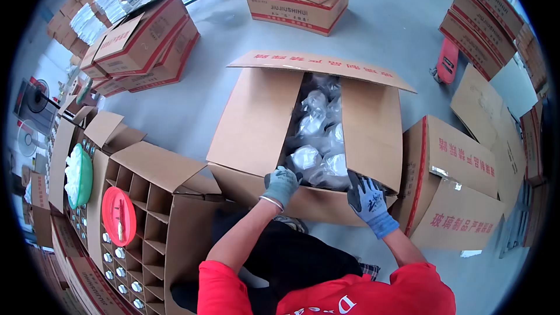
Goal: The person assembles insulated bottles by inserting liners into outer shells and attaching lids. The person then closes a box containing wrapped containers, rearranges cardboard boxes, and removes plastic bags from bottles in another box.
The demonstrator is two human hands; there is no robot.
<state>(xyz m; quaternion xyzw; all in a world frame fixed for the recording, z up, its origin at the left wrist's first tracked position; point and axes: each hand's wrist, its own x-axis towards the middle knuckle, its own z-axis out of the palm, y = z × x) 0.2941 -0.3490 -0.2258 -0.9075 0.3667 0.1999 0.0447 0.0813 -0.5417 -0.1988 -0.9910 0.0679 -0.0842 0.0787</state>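
An open carton [254,122] stands in front of me, its side flaps folded partly inward and its far flap [326,69] sticking out. Between the side flaps show several plastic-wrapped items [312,122]; what is inside the wrapping I cannot make out. My left hand [282,186], in a grey glove, closes on the near corner of the left flap at the front edge. My right hand [367,198], in a grey-blue glove, grips the near edge of the right flap [371,131]. Its fingertips are partly hidden by the cardboard.
A divided carton [154,198] with white-capped bottles [121,271] is at my left, holding a red tray [119,216] and a green basin [80,175]. Another carton [461,157] sits close on the right. Stacked cartons [300,9] stand beyond, near a red-decked cart [447,61].
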